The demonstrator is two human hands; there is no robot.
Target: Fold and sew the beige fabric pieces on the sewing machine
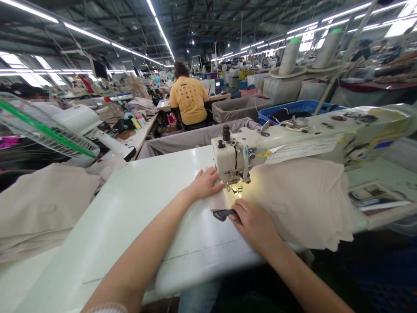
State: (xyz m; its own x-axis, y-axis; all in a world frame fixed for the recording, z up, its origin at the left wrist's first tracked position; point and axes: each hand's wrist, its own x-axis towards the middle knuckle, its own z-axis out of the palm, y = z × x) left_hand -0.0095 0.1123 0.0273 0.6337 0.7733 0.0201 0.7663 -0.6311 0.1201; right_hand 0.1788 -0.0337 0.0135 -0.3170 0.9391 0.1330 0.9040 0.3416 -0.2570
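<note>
Beige fabric [221, 202]: lying on the pale table [143, 191], partly beneath the head of the sewing machine [225, 158], just beside the lit presser foot [238, 190]. Laid palm-down on its far left part with the left hand [206, 184], fingers extended and slightly spread, closed around nothing. Curled with the right hand [256, 221] around a dark-handled tool [221, 214], probably snips, though too blurred and covered to be sure; thumb and fingers drawn in close, near the fabric's front edge. To the right of the presser foot, under the machine's arm: layered beige cloth [302, 200], with uneven edges reaching the near side of the table. Over at far left, more in a loose pale pile [45, 208], near a fan [48, 126] with a green band. Beyond the machine: a blue basket [302, 106], two thread cones [289, 58] up on stands, grey cloth-lined bins [239, 108], and a person in a yellow shirt [190, 100], back turned.
</note>
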